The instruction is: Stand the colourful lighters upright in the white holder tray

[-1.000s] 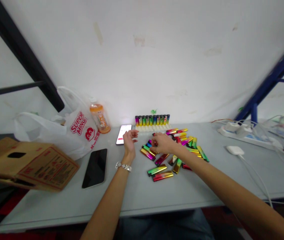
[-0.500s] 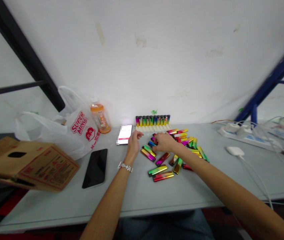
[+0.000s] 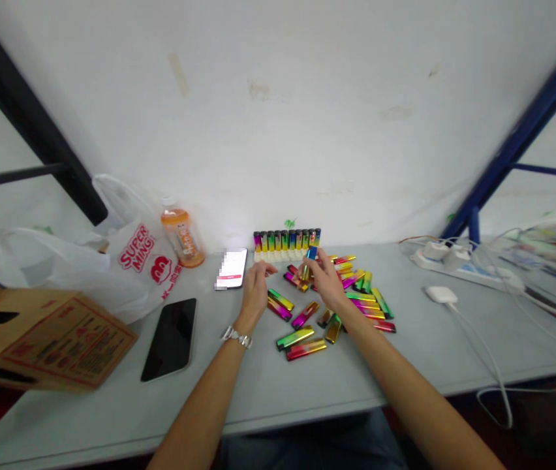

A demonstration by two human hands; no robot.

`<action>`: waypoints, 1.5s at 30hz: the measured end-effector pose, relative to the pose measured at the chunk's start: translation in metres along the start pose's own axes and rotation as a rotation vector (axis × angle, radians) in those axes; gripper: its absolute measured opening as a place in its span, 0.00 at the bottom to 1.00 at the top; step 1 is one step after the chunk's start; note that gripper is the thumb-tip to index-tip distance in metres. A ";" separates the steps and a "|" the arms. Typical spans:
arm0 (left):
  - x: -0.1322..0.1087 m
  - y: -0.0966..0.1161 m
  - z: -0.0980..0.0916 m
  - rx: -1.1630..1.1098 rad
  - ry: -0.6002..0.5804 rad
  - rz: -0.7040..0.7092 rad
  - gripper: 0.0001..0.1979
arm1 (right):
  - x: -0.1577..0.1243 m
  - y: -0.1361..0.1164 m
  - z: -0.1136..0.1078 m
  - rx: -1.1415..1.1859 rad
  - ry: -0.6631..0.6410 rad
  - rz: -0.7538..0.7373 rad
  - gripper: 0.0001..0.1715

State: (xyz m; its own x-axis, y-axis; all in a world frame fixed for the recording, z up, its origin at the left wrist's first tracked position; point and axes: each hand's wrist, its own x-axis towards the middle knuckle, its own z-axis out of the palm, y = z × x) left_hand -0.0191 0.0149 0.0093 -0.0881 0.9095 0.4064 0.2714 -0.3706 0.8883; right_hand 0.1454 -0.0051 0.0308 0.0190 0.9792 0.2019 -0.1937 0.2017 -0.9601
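Note:
Several shiny rainbow-coloured lighters (image 3: pixel 337 303) lie scattered on the grey table (image 3: pixel 405 365). A row of several lighters stands upright in a white tray (image 3: pixel 285 241) against the wall. My right hand (image 3: pixel 324 277) is closed on a blue-topped lighter (image 3: pixel 311 254), lifted above the pile just in front of the tray. My left hand (image 3: pixel 256 287) hovers beside the pile's left edge with fingers loosely curled, holding nothing. A bracelet is on that wrist.
A lit phone (image 3: pixel 231 267) lies left of the tray, a dark phone (image 3: pixel 170 339) nearer me. An orange bottle (image 3: pixel 183 238), a white plastic bag (image 3: pixel 121 261) and a cardboard box (image 3: pixel 43 336) sit at left. A power strip (image 3: pixel 449 258) and cables are at right.
My right hand picked a blue-topped lighter out of the pile and raised it toward the tray. My left hand moved forward next to the pile. The camera shifted slightly right.

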 end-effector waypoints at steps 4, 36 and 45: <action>-0.003 0.001 0.003 0.025 -0.026 0.013 0.23 | -0.008 0.006 0.001 0.087 0.040 0.024 0.18; -0.012 0.001 0.011 0.055 -0.128 0.034 0.25 | -0.028 0.018 -0.003 -0.452 0.156 -0.271 0.24; -0.012 0.003 0.011 0.048 -0.129 0.026 0.26 | -0.026 0.021 -0.003 -0.466 0.165 -0.272 0.25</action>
State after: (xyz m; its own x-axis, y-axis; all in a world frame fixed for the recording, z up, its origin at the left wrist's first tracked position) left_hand -0.0065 0.0051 0.0050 0.0427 0.9174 0.3956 0.3178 -0.3879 0.8652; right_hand 0.1435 -0.0266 0.0043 0.1681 0.8732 0.4573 0.2921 0.3990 -0.8692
